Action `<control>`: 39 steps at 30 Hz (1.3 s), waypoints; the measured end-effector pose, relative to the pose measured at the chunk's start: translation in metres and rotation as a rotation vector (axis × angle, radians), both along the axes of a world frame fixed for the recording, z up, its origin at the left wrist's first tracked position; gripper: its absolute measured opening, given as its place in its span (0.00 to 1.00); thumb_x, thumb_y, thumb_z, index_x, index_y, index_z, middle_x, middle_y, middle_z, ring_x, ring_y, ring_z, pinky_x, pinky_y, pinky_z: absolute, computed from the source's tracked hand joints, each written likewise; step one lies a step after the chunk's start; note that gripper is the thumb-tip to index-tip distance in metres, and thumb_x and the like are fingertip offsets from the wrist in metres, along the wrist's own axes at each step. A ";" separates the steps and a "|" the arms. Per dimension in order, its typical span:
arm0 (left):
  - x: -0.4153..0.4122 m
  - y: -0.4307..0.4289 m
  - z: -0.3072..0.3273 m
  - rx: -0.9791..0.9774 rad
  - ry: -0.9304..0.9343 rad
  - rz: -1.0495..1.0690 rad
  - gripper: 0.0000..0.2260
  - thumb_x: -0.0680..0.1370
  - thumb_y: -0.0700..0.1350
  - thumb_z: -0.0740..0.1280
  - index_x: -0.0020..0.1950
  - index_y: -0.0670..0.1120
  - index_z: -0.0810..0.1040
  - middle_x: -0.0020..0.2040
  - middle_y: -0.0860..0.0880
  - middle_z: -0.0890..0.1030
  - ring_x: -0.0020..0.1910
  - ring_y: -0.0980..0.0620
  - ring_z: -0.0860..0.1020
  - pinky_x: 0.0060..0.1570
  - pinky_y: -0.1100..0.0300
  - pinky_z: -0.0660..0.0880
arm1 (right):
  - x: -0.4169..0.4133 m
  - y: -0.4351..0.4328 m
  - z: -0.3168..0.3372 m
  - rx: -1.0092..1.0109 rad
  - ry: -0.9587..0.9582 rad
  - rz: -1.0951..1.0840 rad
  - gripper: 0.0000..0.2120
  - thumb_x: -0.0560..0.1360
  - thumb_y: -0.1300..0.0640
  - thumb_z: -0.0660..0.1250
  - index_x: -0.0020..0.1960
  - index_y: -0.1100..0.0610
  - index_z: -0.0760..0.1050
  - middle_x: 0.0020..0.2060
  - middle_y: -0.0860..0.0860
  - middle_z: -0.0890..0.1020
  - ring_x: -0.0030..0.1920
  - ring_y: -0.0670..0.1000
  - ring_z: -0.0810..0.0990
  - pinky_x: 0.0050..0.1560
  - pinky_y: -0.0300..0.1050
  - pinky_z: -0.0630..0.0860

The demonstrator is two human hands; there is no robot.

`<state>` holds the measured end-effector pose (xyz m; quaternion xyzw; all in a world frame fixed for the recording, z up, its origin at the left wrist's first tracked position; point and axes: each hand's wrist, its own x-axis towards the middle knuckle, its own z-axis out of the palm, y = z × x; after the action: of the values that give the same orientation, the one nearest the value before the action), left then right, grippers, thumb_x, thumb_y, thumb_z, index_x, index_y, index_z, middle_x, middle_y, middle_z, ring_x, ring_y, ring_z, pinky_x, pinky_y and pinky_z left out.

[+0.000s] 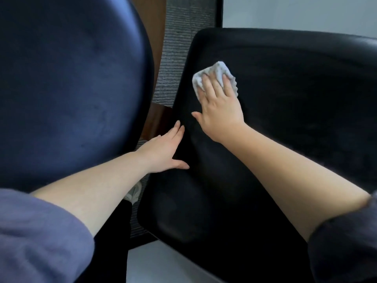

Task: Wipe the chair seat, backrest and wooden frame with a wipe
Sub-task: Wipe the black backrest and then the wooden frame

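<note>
A black padded chair seat [285, 123] fills the right half of the view. The dark blue backrest [67, 88] rises at the left. Between them shows a brown piece of the wooden frame [158, 121]. My right hand [220, 107] lies flat with straight fingers on a white crumpled wipe [219, 70], pressing it onto the seat near its far left corner. At the seat's left edge rests my left hand [165, 152], fingers straight along the side and thumb on top.
Grey ribbed carpet [175, 58] shows in the gap between backrest and seat. A pale floor [163, 264] lies below the seat's near edge. A white shoe [133, 194] peeks out under my left forearm.
</note>
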<state>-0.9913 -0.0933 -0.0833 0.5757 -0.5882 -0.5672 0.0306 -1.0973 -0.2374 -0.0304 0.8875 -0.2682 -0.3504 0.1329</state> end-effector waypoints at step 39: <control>-0.011 0.054 0.003 0.029 0.014 -0.066 0.45 0.76 0.61 0.66 0.80 0.44 0.41 0.79 0.47 0.38 0.79 0.49 0.50 0.75 0.50 0.56 | -0.003 0.040 -0.020 0.205 0.067 -0.012 0.34 0.81 0.41 0.45 0.78 0.62 0.47 0.78 0.59 0.48 0.78 0.58 0.42 0.76 0.59 0.41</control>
<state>-1.0024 -0.0398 -0.0804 0.5522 -0.5984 -0.5804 0.0075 -1.1007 -0.1976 -0.0504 0.8827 -0.2316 -0.4061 0.0484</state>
